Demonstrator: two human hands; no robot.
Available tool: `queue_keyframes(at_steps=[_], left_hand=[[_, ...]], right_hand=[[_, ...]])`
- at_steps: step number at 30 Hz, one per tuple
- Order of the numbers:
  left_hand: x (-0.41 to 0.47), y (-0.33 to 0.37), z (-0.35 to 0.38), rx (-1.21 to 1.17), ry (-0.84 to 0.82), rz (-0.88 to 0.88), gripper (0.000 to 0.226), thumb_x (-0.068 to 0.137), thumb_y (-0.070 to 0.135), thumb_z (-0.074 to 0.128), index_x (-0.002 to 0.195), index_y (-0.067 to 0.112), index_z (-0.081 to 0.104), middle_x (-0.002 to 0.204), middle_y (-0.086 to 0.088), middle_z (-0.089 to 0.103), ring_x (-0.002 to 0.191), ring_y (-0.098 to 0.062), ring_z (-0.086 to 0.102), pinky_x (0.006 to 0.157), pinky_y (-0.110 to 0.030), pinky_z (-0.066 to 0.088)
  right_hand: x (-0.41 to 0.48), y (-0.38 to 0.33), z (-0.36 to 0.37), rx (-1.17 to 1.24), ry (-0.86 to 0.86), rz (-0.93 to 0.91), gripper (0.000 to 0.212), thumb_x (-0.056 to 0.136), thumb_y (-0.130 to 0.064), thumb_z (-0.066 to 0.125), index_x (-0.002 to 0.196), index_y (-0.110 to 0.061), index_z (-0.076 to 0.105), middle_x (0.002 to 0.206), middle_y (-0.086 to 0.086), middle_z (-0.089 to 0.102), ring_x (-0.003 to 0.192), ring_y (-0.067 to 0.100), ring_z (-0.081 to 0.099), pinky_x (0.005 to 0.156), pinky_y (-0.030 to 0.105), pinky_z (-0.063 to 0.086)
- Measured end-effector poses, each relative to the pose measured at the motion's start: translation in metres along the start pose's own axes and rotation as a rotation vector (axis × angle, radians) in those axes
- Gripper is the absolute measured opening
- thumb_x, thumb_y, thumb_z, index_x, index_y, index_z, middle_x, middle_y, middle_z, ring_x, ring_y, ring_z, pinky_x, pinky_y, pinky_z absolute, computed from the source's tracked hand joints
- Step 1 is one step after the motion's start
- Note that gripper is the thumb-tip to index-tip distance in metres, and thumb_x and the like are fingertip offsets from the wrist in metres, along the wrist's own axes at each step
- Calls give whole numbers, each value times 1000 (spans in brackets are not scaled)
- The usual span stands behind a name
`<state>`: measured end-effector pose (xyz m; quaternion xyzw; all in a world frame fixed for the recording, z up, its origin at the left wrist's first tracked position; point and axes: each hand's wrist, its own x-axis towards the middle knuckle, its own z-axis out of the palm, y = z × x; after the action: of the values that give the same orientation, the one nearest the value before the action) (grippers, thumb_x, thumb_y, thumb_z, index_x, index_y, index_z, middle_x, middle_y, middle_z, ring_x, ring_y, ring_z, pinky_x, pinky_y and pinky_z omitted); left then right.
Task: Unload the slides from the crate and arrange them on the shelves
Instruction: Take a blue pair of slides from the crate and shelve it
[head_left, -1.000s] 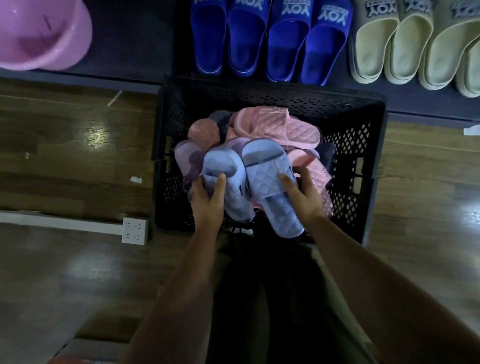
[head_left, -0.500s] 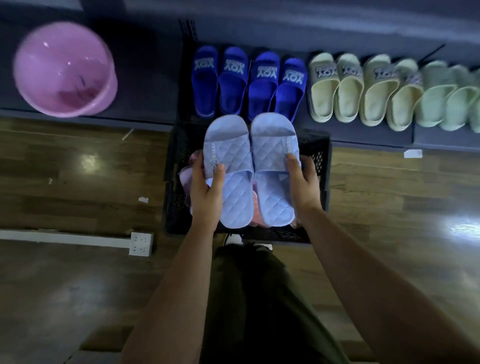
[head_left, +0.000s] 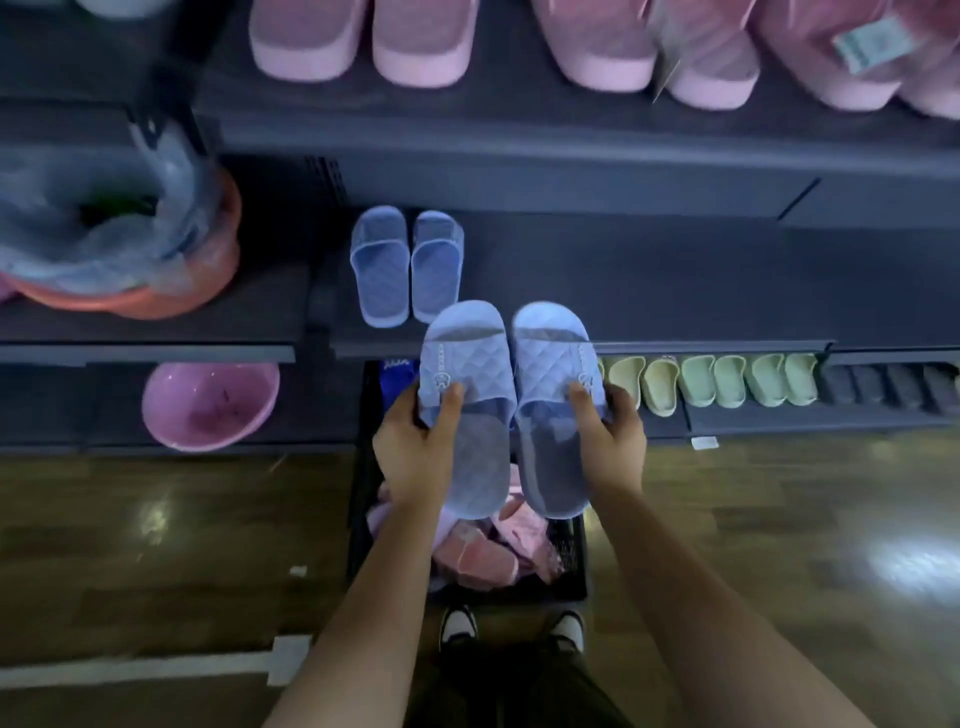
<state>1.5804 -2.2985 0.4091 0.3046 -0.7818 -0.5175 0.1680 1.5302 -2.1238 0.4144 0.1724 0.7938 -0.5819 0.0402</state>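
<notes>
Two held up side by side, nearly touching, toes away: left slide (head_left: 465, 358) in left hand (head_left: 410, 457), right slide (head_left: 550, 358) in right hand (head_left: 613, 441). Both pale blue, quilted straps up. Fingers (head_left: 621, 402) curled round the outer edges, thumbs pressed on the straps, each hand gripping its slide at mid-length. Held above the crate (head_left: 361, 519), toes overlapping the front edge of the middle shelf (head_left: 675, 280) in view; touching it or not, cannot tell.

Below, in the black crate on the floor (head_left: 156, 519), a heap of pink slides (head_left: 483, 558). On the middle shelf, just left of the held toes, a matching blue pair (head_left: 405, 265), toes toward the back.

Bottom shelf to the right: a row of cream and green slides (head_left: 727, 379), then dark slides (head_left: 883, 384). Top shelf: thick-soled pink pairs (head_left: 363, 41). Left bay: pink basin (head_left: 210, 402) low down, orange basin (head_left: 130, 301) stuffed with clear plastic above it. White power strip (head_left: 291, 660) on the floor, near left.
</notes>
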Motion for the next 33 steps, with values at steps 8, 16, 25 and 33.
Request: queue_keyframes(at_steps=[8,16,25,33], left_hand=[[31,24,52,6,-10,22,34,86,47,62,86,14,69,75,6,66,70,-7,58,58,-3,37],[66,17,147,-6,65,-48,35,85,46,64,84,12,56,69,8,57,63,-7,54,53,-7,36],[141,-14,241,67,226,-31,38,87,46,62,81,8,59,76,-7,63,71,-18,55,64,-23,33],[179,-38,281,134,166,7,47,90,51,53,95,5,60,95,-11,67,91,-28,61,82,-40,49]], right_hand=[[44,-7,-15,-40,154,-5,28,87,-44,62,82,-17,63,73,-6,64,71,8,57,63,24,42],[142,19,-11,-37,177,25,28,86,-45,64,95,-19,60,85,-7,64,82,14,59,76,28,43],[268,32,19,-146,131,-83,33,88,-47,60,95,-15,63,83,-7,61,77,12,54,66,20,32],[311,50,39,-119,17,-68,43,92,-38,58,127,-15,49,111,-2,61,104,17,58,79,18,37]])
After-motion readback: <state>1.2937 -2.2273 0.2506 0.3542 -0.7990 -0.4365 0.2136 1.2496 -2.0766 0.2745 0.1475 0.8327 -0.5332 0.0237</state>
